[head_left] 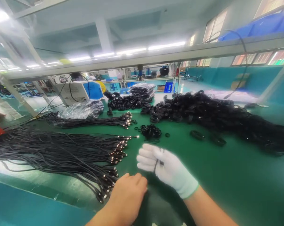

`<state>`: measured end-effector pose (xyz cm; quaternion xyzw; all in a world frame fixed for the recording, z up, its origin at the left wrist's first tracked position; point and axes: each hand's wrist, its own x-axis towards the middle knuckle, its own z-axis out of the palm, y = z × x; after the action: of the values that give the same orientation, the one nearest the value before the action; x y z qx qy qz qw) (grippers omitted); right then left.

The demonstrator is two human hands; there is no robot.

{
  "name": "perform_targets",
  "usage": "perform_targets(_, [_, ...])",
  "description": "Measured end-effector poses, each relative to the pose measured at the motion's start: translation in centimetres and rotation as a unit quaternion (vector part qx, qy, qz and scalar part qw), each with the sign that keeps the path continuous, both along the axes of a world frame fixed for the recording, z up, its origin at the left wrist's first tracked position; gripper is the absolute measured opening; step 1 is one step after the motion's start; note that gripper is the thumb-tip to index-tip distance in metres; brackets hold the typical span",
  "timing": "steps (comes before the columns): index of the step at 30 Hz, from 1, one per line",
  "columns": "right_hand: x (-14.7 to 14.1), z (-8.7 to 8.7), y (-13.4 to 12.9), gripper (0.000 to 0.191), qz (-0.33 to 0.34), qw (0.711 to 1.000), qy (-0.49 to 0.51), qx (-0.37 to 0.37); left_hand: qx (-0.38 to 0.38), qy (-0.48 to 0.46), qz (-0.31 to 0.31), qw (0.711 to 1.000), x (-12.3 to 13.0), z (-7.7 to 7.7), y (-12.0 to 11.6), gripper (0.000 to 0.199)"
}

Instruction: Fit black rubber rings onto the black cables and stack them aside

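My left hand (pixel 130 196) is bare and closed, low in the middle of the view; what its curled fingers hold, if anything, is hidden. Just beyond it on the right, my right hand (pixel 167 168) wears a white glove. Its fingers point left, and a thin black cable (pixel 155 165) lies against them, held under the thumb. Many black cables (pixel 68 149) with metal-tipped plugs spread across the left of the green table (pixel 179 150). A small heap of black rings (pixel 151 131) lies beyond my hands.
A big pile of coiled black cables (pixel 203 113) fills the back right. At the back left are a clear plastic bag (pixel 83 110), another cable bundle (pixel 97 121) and a white-and-blue machine (pixel 80 91). A shelf beam (pixel 132 62) crosses above.
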<state>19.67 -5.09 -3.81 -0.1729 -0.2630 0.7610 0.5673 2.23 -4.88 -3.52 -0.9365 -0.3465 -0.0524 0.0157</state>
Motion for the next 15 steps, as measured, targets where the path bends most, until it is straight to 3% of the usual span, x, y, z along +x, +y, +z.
perform_targets(2, [-0.6, -1.1, -0.4, 0.026, 0.05, 0.999, -0.019, 0.004, 0.038, -0.012, -0.07, 0.997, 0.2, 2.1, -0.6, 0.016])
perform_targets(4, [-1.1, -1.9, -0.9, 0.022, 0.124, 0.992, -0.005, 0.018, 0.049, -0.042, -0.109, 0.992, 0.3, 4.5, 0.4, 0.017])
perform_targets(6, [-1.4, -2.2, -1.3, 0.022, 0.191, 0.981, 0.02, 0.02, 0.008, -0.079, -0.112, 0.991, 0.1, 6.3, 2.1, 0.018])
perform_targets(8, [-1.7, -2.0, -1.6, 0.031, 0.237, 0.971, 0.029, 0.005, -0.088, -0.135, -0.098, 0.982, 0.0, 7.0, 3.7, 0.014])
perform_targets(12, [-2.1, -0.9, -2.0, 0.039, 0.278, 0.96, 0.043, 0.001, -0.296, -0.254, -0.058, 0.919, 0.2, 5.5, 5.1, 0.009])
perform_targets(13, [-2.2, -0.6, -2.0, 0.04, 0.278, 0.959, 0.052, 0.01, -0.32, -0.266, -0.052, 0.908, 0.2, 4.7, 5.2, 0.011])
perform_targets(15, [-2.2, -0.1, -2.0, 0.043, 0.253, 0.964, 0.077, 0.024, -0.309, -0.255, -0.035, 0.916, -0.1, 2.9, 5.4, 0.019])
